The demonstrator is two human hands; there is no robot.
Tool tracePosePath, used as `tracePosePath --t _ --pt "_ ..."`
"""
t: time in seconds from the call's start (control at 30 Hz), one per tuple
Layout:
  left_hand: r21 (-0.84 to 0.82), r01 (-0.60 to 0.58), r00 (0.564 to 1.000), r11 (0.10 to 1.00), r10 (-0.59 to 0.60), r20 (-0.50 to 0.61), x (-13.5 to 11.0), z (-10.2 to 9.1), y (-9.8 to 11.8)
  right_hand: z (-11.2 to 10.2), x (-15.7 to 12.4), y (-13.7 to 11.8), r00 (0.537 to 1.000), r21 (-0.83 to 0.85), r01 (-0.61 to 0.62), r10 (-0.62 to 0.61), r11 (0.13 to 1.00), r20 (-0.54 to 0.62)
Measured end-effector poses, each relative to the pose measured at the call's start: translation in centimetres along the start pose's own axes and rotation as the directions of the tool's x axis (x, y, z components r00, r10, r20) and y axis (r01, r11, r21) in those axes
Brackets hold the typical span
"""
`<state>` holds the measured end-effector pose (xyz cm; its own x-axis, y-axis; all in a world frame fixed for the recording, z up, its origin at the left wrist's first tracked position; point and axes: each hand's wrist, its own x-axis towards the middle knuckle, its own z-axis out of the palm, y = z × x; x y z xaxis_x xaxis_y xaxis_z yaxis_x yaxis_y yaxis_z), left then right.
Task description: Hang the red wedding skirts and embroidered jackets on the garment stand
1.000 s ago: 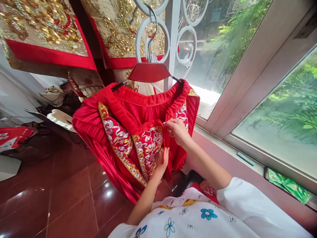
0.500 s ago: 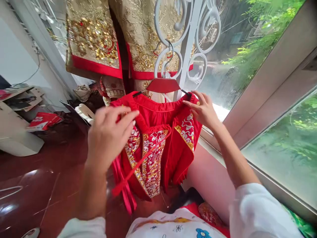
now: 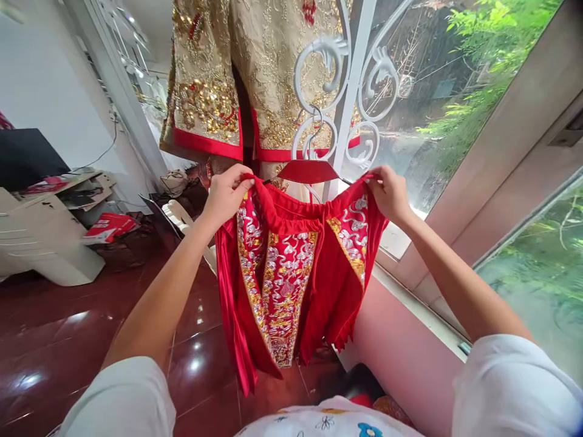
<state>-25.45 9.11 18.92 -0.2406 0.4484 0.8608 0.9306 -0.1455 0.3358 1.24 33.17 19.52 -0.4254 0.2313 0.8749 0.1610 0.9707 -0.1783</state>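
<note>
A red embroidered skirt (image 3: pixel 291 273) with silver and gold panels hangs from a red hanger (image 3: pixel 308 172), which is hooked on a white scrolled iron grille (image 3: pixel 339 79). My left hand (image 3: pixel 225 193) is closed on the skirt's waistband at its left end. My right hand (image 3: pixel 389 191) is closed on the waistband at its right end. Both hands hold the waistband stretched level just below the hanger's arms. Above, a gold embroidered jacket (image 3: pixel 214 73) with red trim hangs on the same grille.
A window (image 3: pixel 537 267) with a pink sill wall runs along the right. The dark red tiled floor (image 3: pixel 68 340) spreads left. White furniture (image 3: pixel 40 243) with papers and a red box (image 3: pixel 112 226) stands at the far left. A white chair (image 3: pixel 180 218) sits behind the skirt.
Both hands rose from the front of the skirt to its waistband ends and closed on them. The loose red tie my left hand held was released. The view tilted upward.
</note>
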Motion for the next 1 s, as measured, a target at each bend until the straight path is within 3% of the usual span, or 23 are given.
tracePosePath --t 0.1,0.2,0.3,0.43,0.47,0.53,0.6,0.63,0.7,0.73,0.8,0.87,0.93,1.0 --pt "-0.031 -0.011 0.999 0.999 0.012 0.031 0.3 1.2 0.0 -0.6 1.8 -1.8 0.999 -0.023 0.033 -0.034 0.999 -0.036" --pt "-0.152 0.027 0.991 0.988 -0.046 -0.122 0.3 2.3 -0.3 -2.0 1.6 -3.0 0.995 -0.017 0.028 -0.03 0.999 -0.095" --pt "-0.313 0.016 0.947 0.949 -0.114 -0.299 0.8 3.0 -1.2 -3.1 0.1 -3.5 0.98 -0.015 0.022 -0.024 1.0 -0.198" --pt "-0.516 -0.083 0.866 0.852 -0.194 -0.46 1.6 2.8 -1.9 -2.9 -1.7 -3.1 0.897 -0.019 0.009 -0.017 1.0 -0.442" --pt "-0.556 -0.107 0.875 0.824 -0.187 -0.446 1.5 2.6 -1.9 -2.6 -2.1 -2.9 0.886 -0.041 0.028 -0.044 0.999 -0.462" --pt "-0.649 -0.129 0.943 0.75 -0.109 -0.313 1.0 2.2 -1.7 -2.1 -3.1 -2.7 0.905 -0.125 0.164 -0.199 0.979 -0.377" --pt "-0.718 -0.096 0.99 0.689 -0.009 -0.141 0.3 1.7 -1.4 -1.9 -4.4 -2.9 0.905 -0.218 0.367 -0.401 0.904 -0.14" --pt "-0.727 -0.075 0.996 0.683 0.018 -0.086 -0.1 1.5 -1.2 -2.0 -5.2 -3.0 0.878 -0.234 0.464 -0.478 0.854 -0.004" --pt "-0.67 -0.043 0.998 0.741 0.0 -0.065 -0.6 1.0 -0.9 -2.6 -6.5 -3.2 0.827 -0.231 0.562 -0.54 0.794 0.155" --pt "-0.596 -0.027 0.997 0.803 -0.024 -0.078 -0.7 0.7 -0.6 -3.1 -7.0 -3.2 0.84 -0.238 0.543 -0.522 0.805 0.149" --pt "-0.352 0.011 0.999 0.936 -0.026 -0.038 -0.7 0.0 -0.1 -4.1 -7.6 -2.7 0.917 -0.243 0.387 -0.398 0.89 0.003" --pt "-0.075 0.018 0.99 0.997 -0.007 0.142 -0.6 -0.7 0.4 -4.7 -7.5 -1.7 0.978 -0.171 0.173 -0.19 0.97 -0.087" --pt "0.051 -0.015 0.955 0.999 -0.001 0.298 -0.6 -1.0 0.8 -4.7 -6.7 -0.3 0.996 -0.085 0.072 -0.068 0.994 0.05" --pt "0.059 -0.037 0.946 0.998 0.016 0.324 -0.4 -0.9 0.8 -4.1 -5.7 1.0 0.973 -0.09 0.075 -0.053 0.993 0.225"
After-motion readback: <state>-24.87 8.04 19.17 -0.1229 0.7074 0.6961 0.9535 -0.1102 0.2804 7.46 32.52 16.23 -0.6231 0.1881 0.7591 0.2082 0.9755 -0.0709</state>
